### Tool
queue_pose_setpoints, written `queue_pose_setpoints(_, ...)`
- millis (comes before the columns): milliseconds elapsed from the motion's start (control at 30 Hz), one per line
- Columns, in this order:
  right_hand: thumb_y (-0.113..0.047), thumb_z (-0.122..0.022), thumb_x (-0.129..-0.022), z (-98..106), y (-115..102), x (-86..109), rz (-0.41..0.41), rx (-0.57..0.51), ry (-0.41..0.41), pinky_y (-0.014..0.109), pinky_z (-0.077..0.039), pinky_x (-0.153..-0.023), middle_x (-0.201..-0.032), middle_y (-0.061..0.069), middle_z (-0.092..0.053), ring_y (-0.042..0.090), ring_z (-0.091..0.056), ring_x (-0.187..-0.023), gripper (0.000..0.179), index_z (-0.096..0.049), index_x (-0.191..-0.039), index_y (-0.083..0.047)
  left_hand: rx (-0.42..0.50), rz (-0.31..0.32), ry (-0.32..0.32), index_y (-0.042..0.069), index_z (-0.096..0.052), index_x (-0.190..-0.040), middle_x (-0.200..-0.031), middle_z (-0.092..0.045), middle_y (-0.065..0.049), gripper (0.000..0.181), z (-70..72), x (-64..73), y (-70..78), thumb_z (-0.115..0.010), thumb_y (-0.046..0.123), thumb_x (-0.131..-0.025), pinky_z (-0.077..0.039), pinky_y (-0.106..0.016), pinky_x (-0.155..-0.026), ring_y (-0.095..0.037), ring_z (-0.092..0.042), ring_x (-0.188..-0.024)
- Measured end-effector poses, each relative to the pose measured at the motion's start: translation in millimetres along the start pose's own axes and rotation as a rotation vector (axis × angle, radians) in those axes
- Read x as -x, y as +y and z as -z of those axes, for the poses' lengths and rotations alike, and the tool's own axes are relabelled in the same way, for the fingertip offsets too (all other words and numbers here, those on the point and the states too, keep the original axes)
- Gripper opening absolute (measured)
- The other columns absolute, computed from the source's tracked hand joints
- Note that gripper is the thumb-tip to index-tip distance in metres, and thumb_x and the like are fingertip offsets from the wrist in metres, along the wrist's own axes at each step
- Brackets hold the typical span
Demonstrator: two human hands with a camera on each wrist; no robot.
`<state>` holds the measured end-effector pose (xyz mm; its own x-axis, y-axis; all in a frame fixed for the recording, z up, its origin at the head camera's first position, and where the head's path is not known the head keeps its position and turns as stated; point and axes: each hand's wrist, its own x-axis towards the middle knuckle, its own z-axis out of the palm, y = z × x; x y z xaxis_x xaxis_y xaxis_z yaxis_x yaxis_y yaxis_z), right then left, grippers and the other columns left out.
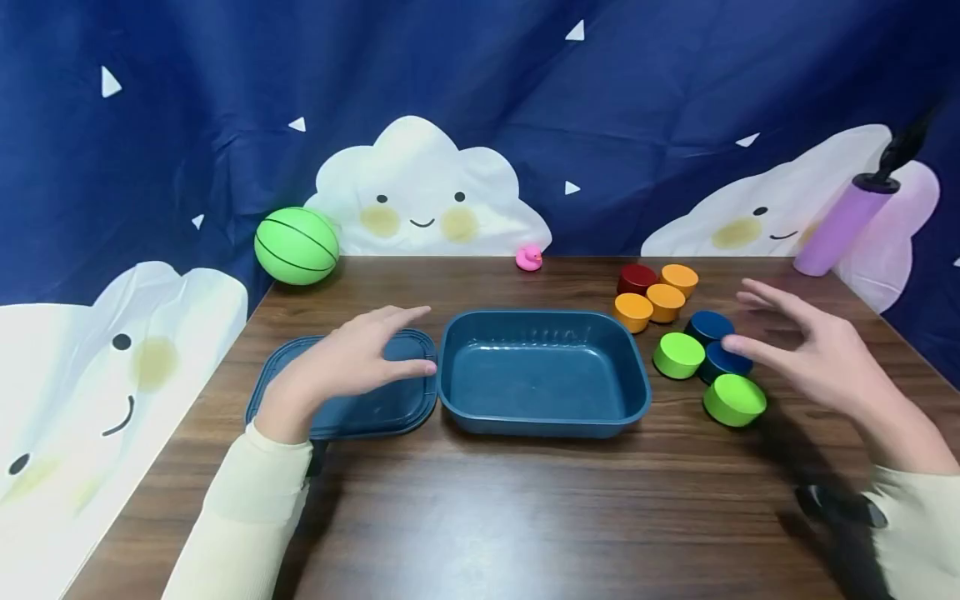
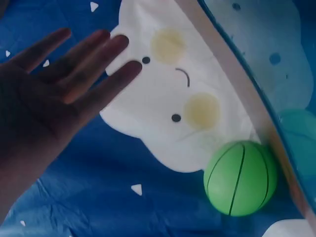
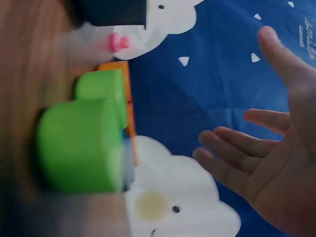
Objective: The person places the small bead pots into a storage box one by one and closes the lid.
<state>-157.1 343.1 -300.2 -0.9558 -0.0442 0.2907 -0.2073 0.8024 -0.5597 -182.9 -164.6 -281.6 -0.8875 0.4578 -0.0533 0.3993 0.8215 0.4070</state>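
Note:
My left hand [image 1: 352,354] hovers above the flat dark blue lid [image 1: 375,408], its fingers stretched toward the container. In the left wrist view the same hand [image 2: 64,94] has its fingers spread and holds nothing. A dark blue rectangular container [image 1: 543,421] sits beside the lid. On the right, my right hand [image 1: 817,358] is raised beside the round blocks, thumb and fingers apart. Nearest to it are two dark blue blocks [image 1: 709,325] and two green blocks [image 1: 735,400]. Behind them stand several orange blocks [image 1: 633,312] and one dark red block [image 1: 637,278].
A green ball [image 1: 297,246] rests at the table's back left corner. Toward the back middle is a small pink duck [image 1: 528,258]. A purple pump [image 1: 847,223] with a black top stands at the back right. Behind the wooden table [image 1: 480,508] hangs a blue cloud-patterned cloth [image 1: 480,67].

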Motion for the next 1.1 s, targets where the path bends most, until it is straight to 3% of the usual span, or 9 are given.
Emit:
queue_pose_setpoints(100, -0.021, -0.078, -0.09, -2.9, 12.6, 12.3, -0.022, -0.098, 0.013, -0.003, -0.037, -0.076, -0.123, -0.034, -0.058, -0.031, -0.047, -0.099, 0.071, -0.046, -0.153, -0.021, 0.072, -0.046, -0.038, 0.017, -0.037, -0.158, -0.157, -0.043, -0.011, 0.087, -4.7, -3.3, 1.3, -0.073, 0.055, -0.088, -0.041, -0.056, -0.112, -0.034, -0.044, -0.142)
queue_pose_setpoints(167, -0.016, -0.078, -0.09, -5.4, 21.5, 20.8, -0.037, -0.153, 0.032, -0.001, -0.042, -0.073, -0.113, -0.043, -0.054, -0.028, -0.052, -0.097, 0.069, -0.048, -0.151, -0.018, 0.105, -0.066, -0.06, 0.014, -0.036, -0.158, -0.156, -0.044, -0.011, 0.09, -8.5, -7.0, 1.9, -0.075, 0.053, -0.087, -0.044, -0.054, -0.11, -0.032, -0.048, -0.138)
queue_pose_setpoints(433, -0.016, -0.078, -0.09, -11.6, 46.2, 41.3, -0.216, -0.33, 0.011, 0.002, -0.047, -0.071, -0.101, -0.038, -0.066, -0.02, -0.062, -0.091, 0.055, -0.059, -0.141, -0.021, 0.153, -0.059, -0.108, 0.009, -0.037, -0.156, -0.153, -0.048, -0.013, 0.089, -23.1, -17.8, -0.6, -0.079, 0.045, -0.086, -0.047, -0.051, -0.107, -0.033, -0.05, -0.135)
queue_pose_setpoints(600, -0.011, -0.078, -0.089, -17.5, 56.4, 49.4, -0.229, -0.371, -0.03, 0.003, -0.047, -0.072, -0.101, -0.036, -0.069, -0.018, -0.064, -0.09, 0.047, -0.065, -0.133, -0.023, 0.135, -0.026, -0.121, 0.009, -0.039, -0.155, -0.153, -0.049, -0.011, 0.086, -29.2, -20.6, -2.6, -0.077, 0.046, -0.087, -0.048, -0.049, -0.106, -0.03, -0.053, -0.13)
queue_pose_setpoints(733, -0.01, -0.079, -0.088, -22.0, 63.5, 56.3, -0.224, -0.356, -0.051, 0.003, -0.046, -0.071, -0.103, -0.039, -0.066, -0.019, -0.064, -0.089, 0.044, -0.067, -0.128, -0.025, 0.121, -0.01, -0.136, 0.01, -0.04, -0.155, -0.153, -0.049, -0.01, 0.084, -32.4, -22.5, -3.1, -0.077, 0.045, -0.088, -0.049, -0.049, -0.105, -0.03, -0.055, -0.129)
queue_pose_setpoints(967, -0.027, -0.083, -0.086, -29.8, 70.1, 58.0, -0.262, -0.194, -0.073, 0.004, -0.046, -0.068, -0.101, -0.046, -0.054, -0.024, -0.056, -0.088, 0.063, -0.057, -0.139, -0.002, 0.113, -0.002, -0.114, 0.01, -0.041, -0.155, -0.152, -0.051, -0.01, 0.082, -34.7, -25.8, -1.6, -0.076, 0.045, -0.089, -0.051, -0.047, -0.104, -0.029, -0.058, -0.127)
queue_pose_setpoints(1100, -0.029, -0.083, -0.086, -30.9, 73.1, 53.9, -0.248, -0.163, -0.105, 0.003, -0.044, -0.067, -0.099, -0.046, -0.054, -0.025, -0.054, -0.088, 0.064, -0.058, -0.14, -0.005, 0.105, -0.006, -0.104, 0.009, -0.041, -0.155, -0.151, -0.052, -0.012, 0.081, -34.5, -25.3, -3.6, -0.075, 0.045, -0.09, -0.051, -0.047, -0.103, -0.031, -0.06, -0.127)
